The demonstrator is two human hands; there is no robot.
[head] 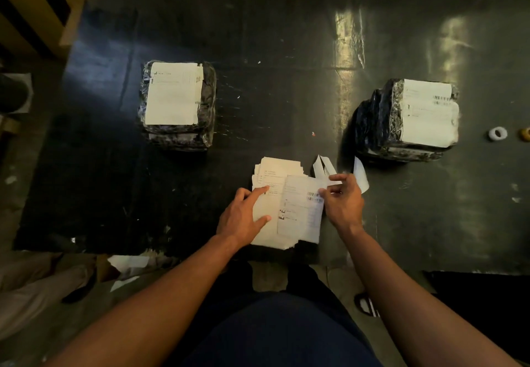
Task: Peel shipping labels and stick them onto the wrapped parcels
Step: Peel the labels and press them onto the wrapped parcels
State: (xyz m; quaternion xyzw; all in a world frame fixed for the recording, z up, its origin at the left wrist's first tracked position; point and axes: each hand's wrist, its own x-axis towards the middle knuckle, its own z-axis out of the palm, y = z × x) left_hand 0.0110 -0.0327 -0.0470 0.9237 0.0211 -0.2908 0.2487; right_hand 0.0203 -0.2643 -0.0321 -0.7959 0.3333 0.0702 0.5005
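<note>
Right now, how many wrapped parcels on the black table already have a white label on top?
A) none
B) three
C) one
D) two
D: the left parcel and the right parcel on the table each carry a white label on top, and no third parcel is in view.

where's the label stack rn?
Head view, bottom centre: the label stack lies on the black table's near edge, under the left hand, beside the right hand.
</note>
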